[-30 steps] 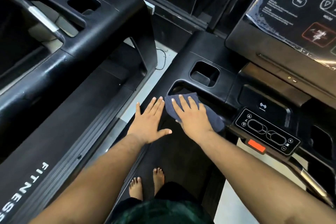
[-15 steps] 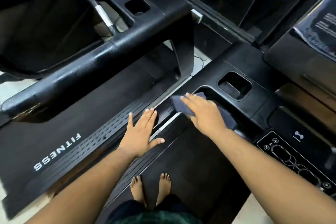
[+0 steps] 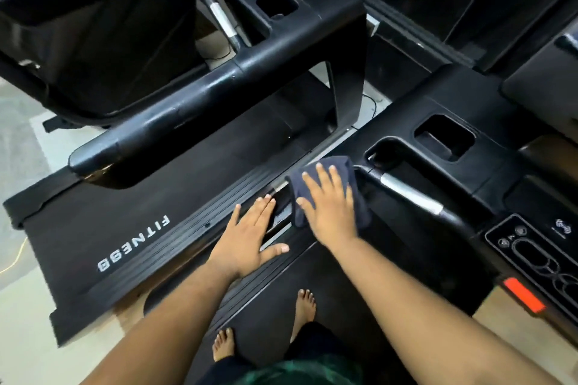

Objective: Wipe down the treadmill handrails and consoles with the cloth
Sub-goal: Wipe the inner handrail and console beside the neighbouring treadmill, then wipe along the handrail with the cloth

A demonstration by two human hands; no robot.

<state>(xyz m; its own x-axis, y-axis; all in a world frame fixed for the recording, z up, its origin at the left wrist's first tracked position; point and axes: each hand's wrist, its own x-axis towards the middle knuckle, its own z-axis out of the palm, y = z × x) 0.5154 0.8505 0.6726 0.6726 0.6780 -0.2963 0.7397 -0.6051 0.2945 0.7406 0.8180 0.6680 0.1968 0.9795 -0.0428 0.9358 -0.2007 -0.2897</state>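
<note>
The dark blue cloth (image 3: 328, 178) lies on the left handrail (image 3: 409, 194) of the treadmill on which the person stands, at its near end, just beside the metal grip section. The right hand (image 3: 328, 206) presses on the cloth with straight, spread fingers; it does not grip it. The left hand (image 3: 247, 234) is also flat and open, and it holds nothing. It seems to rest on the same rail just beside the cloth, though the dark surface under it is hard to make out.

The risk, as a judgement, is that the cloth slips out. It is held only by the pressure of the palm, and the rail is round and narrow, so a fast stroke can push the cloth over the edge and down to the belt (image 3: 312, 291). The bare feet (image 3: 305, 303) stand on this belt. The control panel (image 3: 531, 259) with the red key (image 3: 520, 294) is near on the right; a wipe with much pressure there can press a button by mistake. The neighbour treadmill (image 3: 134, 222) stands close on the left, so a wide move of the left arm can strike its handrail (image 3: 162, 122).
</note>
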